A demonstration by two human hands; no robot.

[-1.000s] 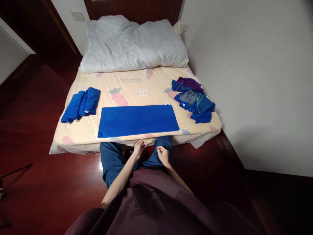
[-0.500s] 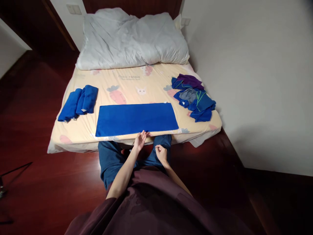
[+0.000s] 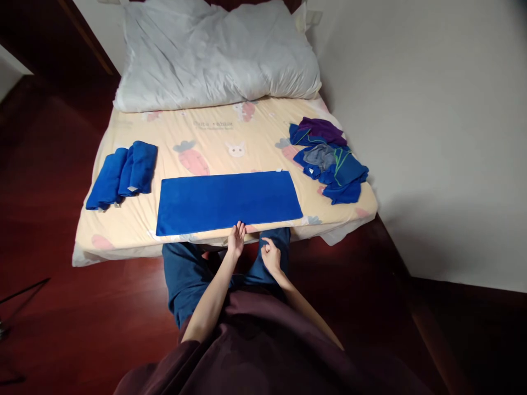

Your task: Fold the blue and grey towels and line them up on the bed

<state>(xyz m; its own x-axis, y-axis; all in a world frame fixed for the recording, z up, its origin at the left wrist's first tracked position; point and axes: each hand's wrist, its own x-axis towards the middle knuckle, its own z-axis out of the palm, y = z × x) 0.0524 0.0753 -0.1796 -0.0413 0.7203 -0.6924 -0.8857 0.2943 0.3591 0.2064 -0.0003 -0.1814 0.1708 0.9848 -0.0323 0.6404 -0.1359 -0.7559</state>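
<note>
A blue towel (image 3: 228,200) lies spread flat as a long rectangle along the near edge of the bed (image 3: 123,230). My left hand (image 3: 236,240) reaches up to the towel's near edge, fingers stretched out and touching it. Just to the right, my right hand (image 3: 270,255) hovers below the mattress edge over my knees, its fingers curled with nothing visible in them.
Folded blue towels (image 3: 122,174) lie at the bed's left side. A heap of blue, purple and grey cloths (image 3: 329,162) sits at the right, near the white wall. A white duvet (image 3: 214,52) covers the head of the bed. Dark wooden floor surrounds it.
My left hand has risen from my lap to the towel's near edge. My right hand has moved up slightly. The view has tilted down a little.
</note>
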